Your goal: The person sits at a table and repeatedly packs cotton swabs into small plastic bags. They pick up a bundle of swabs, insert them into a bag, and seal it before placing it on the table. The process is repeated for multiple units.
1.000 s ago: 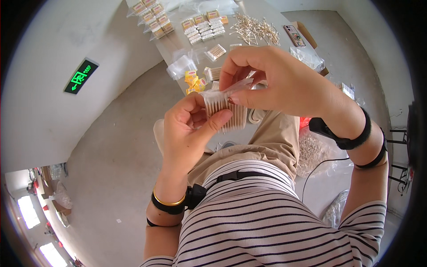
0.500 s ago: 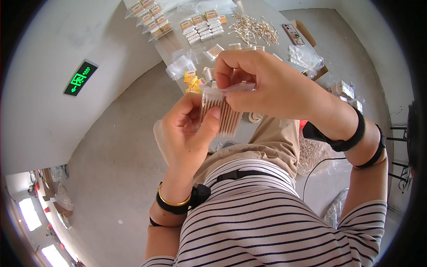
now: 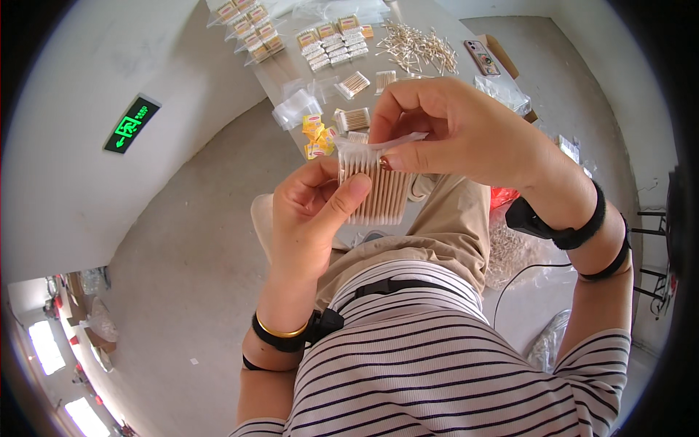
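Clearly, we can see both hands clamped on one thin plastic bag, held up over the person's lap, just this side of the bench. The left hand grips its left side, thumb pressed flat on the front and fingers curled behind. The right hand pinches the top flap between its thumb and bent fingers, well closed rather than spread.

We see the film as clear and soft, a little cloudy and creased along the flap. Inside it, slim cotton swabs stand side by side, their wooden sticks tan and straight, their tips white and fluffy. On the bench we notice a loose, tangled heap of swabs, a tidy block of filled packets, and limp, see-through empty bags. Nearer the hands lie small, glossy yellow cards. We also find a flat phone with round corners by the bench's right edge.
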Tool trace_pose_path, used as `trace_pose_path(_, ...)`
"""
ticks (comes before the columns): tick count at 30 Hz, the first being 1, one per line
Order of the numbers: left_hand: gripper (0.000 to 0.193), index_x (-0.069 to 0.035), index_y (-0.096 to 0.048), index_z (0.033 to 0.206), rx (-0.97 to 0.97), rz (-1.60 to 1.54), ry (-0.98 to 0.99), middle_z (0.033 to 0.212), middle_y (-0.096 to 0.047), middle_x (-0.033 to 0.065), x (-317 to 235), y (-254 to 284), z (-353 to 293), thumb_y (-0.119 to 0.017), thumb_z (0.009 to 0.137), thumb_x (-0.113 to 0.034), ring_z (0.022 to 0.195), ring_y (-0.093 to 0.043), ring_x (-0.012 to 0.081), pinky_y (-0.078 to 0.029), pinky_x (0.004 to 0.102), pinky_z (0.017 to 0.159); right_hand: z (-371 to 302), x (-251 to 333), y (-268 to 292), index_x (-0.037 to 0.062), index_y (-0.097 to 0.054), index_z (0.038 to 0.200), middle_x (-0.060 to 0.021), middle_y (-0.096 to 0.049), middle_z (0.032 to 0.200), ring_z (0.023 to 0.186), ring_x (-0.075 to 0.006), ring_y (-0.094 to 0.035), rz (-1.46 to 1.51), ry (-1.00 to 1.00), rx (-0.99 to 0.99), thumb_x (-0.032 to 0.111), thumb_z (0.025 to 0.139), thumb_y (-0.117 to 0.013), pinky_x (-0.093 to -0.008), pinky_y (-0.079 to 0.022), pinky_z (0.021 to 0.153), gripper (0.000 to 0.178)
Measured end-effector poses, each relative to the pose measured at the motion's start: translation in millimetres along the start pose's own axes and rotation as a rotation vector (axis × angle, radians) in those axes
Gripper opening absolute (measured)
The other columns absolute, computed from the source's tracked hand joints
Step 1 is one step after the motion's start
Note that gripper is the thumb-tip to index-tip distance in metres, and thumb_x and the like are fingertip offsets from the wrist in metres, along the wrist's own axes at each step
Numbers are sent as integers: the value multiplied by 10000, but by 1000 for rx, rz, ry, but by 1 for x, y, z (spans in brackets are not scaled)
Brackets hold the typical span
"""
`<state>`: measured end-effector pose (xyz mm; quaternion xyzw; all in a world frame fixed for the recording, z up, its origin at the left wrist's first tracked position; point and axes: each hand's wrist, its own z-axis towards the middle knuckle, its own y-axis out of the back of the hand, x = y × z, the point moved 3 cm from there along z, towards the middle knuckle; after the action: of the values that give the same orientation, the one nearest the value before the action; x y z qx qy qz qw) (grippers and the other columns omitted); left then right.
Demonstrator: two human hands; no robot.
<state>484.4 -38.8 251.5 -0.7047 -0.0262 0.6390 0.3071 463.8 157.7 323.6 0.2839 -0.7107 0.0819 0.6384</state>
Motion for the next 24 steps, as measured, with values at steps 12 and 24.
trace_pose_path(12,217,23,-679,1099,-57,35,-68,975,-707,29,4,2,2,-715,981,-157,871,-626,61,-500,216,774,-1,-5,1,-11,-635,1046,-20,-650,1019,939,-79,-618,30,36,-58,77,944,-706,-245,-507,839,152)
trace_pose_path(24,338,43,-625,1183,-86,158,-257,1073,-695,67,10,11,13,-776,924,-115,975,-638,100,-495,245,889,12,-37,-24,-11,-672,1071,10,-653,957,884,-55,-580,597,55,-258,248,1006,-686,-235,-483,814,267)
